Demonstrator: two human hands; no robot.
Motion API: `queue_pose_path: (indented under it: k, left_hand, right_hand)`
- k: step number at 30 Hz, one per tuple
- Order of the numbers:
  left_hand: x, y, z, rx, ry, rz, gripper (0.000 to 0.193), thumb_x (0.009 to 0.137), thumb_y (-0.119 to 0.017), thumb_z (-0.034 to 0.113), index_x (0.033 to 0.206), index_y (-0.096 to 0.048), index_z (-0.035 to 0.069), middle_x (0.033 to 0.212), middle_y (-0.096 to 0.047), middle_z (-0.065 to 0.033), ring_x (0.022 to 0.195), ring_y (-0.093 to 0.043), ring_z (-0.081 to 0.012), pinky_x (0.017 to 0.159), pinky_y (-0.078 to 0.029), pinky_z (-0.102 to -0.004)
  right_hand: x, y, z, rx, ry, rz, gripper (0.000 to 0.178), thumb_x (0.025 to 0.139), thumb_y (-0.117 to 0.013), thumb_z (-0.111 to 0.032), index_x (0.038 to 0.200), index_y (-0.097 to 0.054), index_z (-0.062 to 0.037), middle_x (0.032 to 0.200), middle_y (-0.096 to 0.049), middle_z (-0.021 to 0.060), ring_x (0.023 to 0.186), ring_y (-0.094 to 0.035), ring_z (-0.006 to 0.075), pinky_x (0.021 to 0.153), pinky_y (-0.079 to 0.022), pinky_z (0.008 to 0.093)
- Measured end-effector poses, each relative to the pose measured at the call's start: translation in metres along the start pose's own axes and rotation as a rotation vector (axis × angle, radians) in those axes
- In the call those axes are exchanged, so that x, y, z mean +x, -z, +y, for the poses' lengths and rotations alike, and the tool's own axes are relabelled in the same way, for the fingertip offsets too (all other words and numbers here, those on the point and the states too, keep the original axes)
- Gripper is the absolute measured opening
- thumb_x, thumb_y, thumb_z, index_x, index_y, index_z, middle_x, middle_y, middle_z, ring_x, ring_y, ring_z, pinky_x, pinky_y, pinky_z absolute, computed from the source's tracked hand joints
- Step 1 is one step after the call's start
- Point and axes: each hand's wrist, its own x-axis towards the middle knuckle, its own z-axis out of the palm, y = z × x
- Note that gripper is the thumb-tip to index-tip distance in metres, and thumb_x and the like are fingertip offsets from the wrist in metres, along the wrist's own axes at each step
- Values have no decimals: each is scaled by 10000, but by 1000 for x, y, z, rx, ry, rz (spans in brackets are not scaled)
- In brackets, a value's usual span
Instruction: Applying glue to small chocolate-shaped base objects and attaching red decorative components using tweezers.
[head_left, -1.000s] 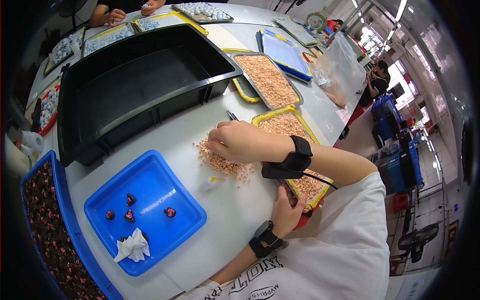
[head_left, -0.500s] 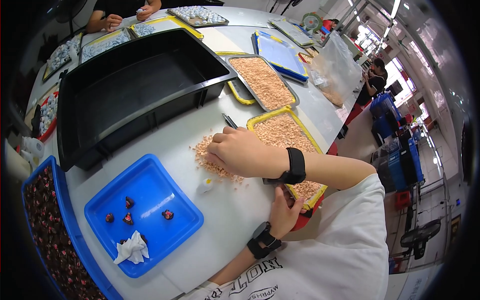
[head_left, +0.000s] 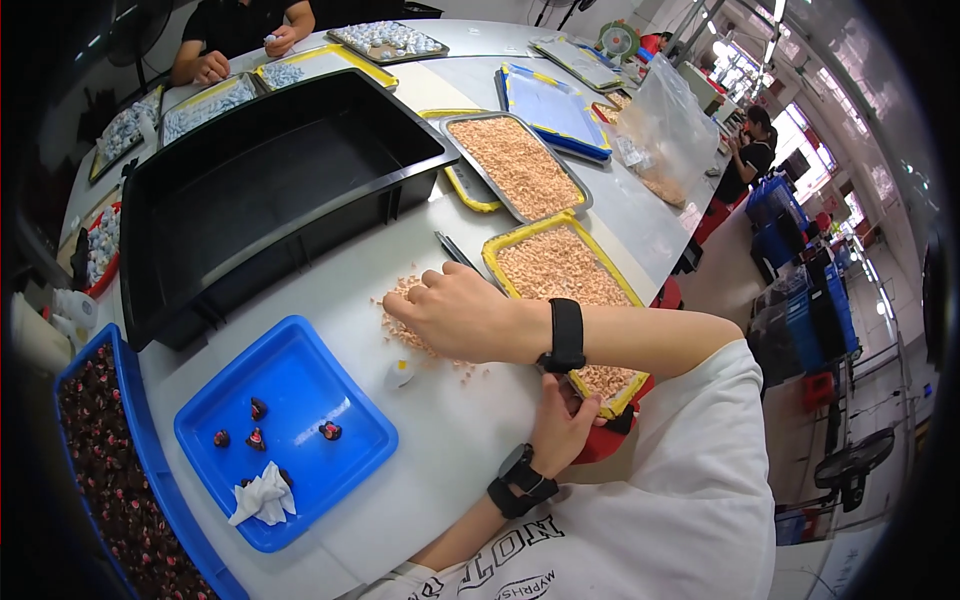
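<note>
My right hand point(head_left: 455, 315) reaches across from the right, bent over a loose heap of small peach-coloured bits point(head_left: 408, 292) on the white table. Its fingers are curled down and their tips are hidden, so what they pinch cannot be made out. Below it, my left hand point(head_left: 562, 425) is closed around the near corner of a yellow-rimmed tray point(head_left: 492, 256) filled with the same bits; the right wrist partly covers it. A small white-and-yellow piece point(head_left: 400, 373) lies beside the heap. A dark pen-like stick point(head_left: 455, 248) lies beyond my right hand.
A blue tray point(head_left: 330, 385) holds several dark brown lumps and a crumpled white tissue point(head_left: 265, 496). A blue bin point(head_left: 140, 440) of dark lumps stands left. Behind are a large black tub point(head_left: 290, 235) and a grey tray of bits point(head_left: 520, 165). Another person's hands point(head_left: 212, 67) work at far left.
My right hand has shifted slightly left over the heap, its fingers a little more spread at the knuckles. My left hand stays at the tray corner. The whole view has shifted slightly.
</note>
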Motion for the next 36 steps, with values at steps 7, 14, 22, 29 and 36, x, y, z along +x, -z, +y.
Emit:
queue_pose_path:
  k: [7, 14, 22, 29, 36]
  left_hand:
    - [0, 3, -1, 44, -7, -4, 384, 898, -525, 5, 1168, -255, -39, 1099, -552, -175, 913, -636, -196, 637, -575, -255]
    - [-1, 3, 1, 81, 34, -8, 371, 894, -537, 9, 1184, -311, -37, 1091, -541, -138, 911, -611, -165, 638, -574, -244]
    - [-2, 0, 0, 149, 19, -30, 397, 883, -550, 16, 1199, -315, -35, 1038, -549, -132, 841, -616, -151, 621, -573, -246]
    - [-5, -11, 15, 31, 36, -82, 373, 879, -519, -41, 1178, -297, -38, 1098, -549, -154, 893, -608, -155, 600, -548, -217]
    - [-4, -21, 14, 2, 107, -117, 385, 894, -511, -28, 1209, -290, -27, 1151, -526, -164, 928, -596, -163, 614, -546, -216]
  right_hand:
    - [-3, -1, -3, 4, 35, 61, 250, 800, -586, -183, 980, -601, -10, 905, -633, 120, 883, -623, 248, 673, -474, 350]
    - [-12, -9, 2, 33, 81, 124, 406, 793, -600, -148, 1169, -521, -16, 981, -633, 121, 977, -603, 265, 721, -487, 353]
    - [-59, 40, 6, 356, -87, -100, 576, 837, -525, -46, 1386, -350, -53, 1094, -602, 176, 1032, -592, 290, 836, -484, 379]
    - [-205, 79, 55, 839, -473, 607, 341, 939, -494, -124, 1259, -495, -5, 1063, -639, 174, 998, -618, 224, 845, -471, 314]
    - [-342, -54, 62, 1027, -1186, 948, 434, 998, -412, -303, 1351, -401, -49, 1260, -545, 143, 1083, -568, 208, 867, -477, 318]
